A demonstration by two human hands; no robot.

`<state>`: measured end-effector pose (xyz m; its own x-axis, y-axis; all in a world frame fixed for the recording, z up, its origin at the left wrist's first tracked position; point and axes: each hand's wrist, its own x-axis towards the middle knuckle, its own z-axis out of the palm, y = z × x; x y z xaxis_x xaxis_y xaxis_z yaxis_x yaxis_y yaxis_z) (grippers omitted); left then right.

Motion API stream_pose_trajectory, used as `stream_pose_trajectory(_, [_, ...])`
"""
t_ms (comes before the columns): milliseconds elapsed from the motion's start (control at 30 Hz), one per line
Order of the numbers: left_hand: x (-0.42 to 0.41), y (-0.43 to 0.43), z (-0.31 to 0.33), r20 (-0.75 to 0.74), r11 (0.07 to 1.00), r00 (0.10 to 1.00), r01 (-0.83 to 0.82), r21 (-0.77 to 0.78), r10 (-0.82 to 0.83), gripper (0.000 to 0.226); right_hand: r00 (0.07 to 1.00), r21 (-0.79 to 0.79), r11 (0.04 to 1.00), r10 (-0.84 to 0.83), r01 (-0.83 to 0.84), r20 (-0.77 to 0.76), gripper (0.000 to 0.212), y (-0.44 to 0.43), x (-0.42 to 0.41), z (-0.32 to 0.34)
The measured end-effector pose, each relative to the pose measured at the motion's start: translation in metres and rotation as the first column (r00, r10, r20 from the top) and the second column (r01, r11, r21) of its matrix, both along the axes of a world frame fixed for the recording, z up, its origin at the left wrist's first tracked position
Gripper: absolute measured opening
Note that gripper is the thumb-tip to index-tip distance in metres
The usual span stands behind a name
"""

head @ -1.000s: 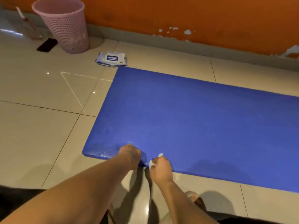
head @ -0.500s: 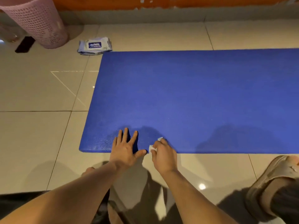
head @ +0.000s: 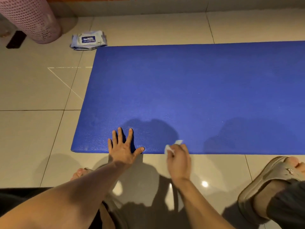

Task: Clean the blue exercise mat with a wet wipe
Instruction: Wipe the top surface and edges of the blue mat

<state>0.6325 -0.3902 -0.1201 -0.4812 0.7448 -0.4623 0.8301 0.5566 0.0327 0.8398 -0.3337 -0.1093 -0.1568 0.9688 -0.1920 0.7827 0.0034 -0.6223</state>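
**Left hand flat on mat edge, right hand pinching wipe**

Flat on the tiled floor [head: 33,138], filling the centre and right of the frame and running out past the right border: the blue exercise mat [head: 198,88]. Left, top and bottom edges all in view and straight, lower-left corner lying down flat. Wide bare tile left of the mat, a band of tile above it up to the wall base, and a narrower strip below it. Nothing resting on the mat's surface beyond the two hands and their shadows.

Just off the mat's upper-left corner, close but apart from it: a pack of wipes [head: 88,40]. Further into the upper left, a pink basket [head: 29,19] with a flat dark object [head: 16,39] beside it, both well apart from the mat. At lower right, near the mat's bottom edge, a foot in a sandal [head: 270,177].

Left hand [head: 122,149] palm down near the lower-left corner, fingers straight and splayed wide on the mat, thumb stretched along the bottom edge, heel of the palm over the tile. Holding nothing.

Right hand [head: 179,161], blurred, just to its right at the same edge, fingers curled in and pinching a crumpled white wet wipe [head: 171,146], with the wipe sticking out onto the mat's border.
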Motion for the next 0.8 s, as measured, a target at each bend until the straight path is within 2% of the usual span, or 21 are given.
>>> stream_pose_trajectory(100, [0.001, 0.001, 0.002, -0.003, 1.0, 1.0, 0.01, -0.019, -0.01, 0.099, 0.971, -0.027, 0.972, 0.234, -0.233, 0.045, 0.019, -0.01, -0.045, 0.009])
stream_pose_trajectory(167, [0.001, 0.0, 0.001, 0.005, 1.0, 1.0, 0.002, -0.001, -0.002, 0.1, 0.963, -0.052, 0.965, 0.261, -0.257, 0.074, 0.024, -0.008, -0.047, 0.01])
stream_pose_trajectory(267, [0.003, -0.003, 0.0, 0.017, 0.998, 1.0, -0.012, 0.06, 0.011, 0.106, 0.985, 0.01, 0.985, 0.172, -0.172, 0.014, 0.016, -0.002, -0.01, 0.002])
stream_pose_trajectory(433, [0.004, -0.005, -0.006, 0.008, 0.996, 1.0, -0.021, 0.083, 0.021, 0.106, 0.991, -0.045, 0.992, -0.113, 0.116, 0.068, 0.004, 0.03, 0.066, 0.002])
stream_pose_trajectory(567, [0.004, -0.007, -0.009, 0.023, 0.99, 0.999, -0.034, 0.136, 0.031, 0.104, 0.99, -0.06, 0.988, -0.142, 0.143, 0.026, 0.004, 0.04, 0.056, 0.004])
stream_pose_trajectory(667, [0.006, -0.006, -0.009, 0.027, 0.992, 0.999, -0.04, 0.119, 0.038, 0.102, 0.999, -0.065, 0.996, -0.053, 0.053, -0.006, 0.003, 0.027, 0.007, 0.004])
stream_pose_trajectory(800, [0.008, -0.002, -0.005, 0.008, 1.0, 1.0, -0.019, 0.008, 0.019, 0.095, 0.971, -0.078, 0.972, 0.228, -0.223, 0.072, 0.017, 0.018, -0.039, 0.004])
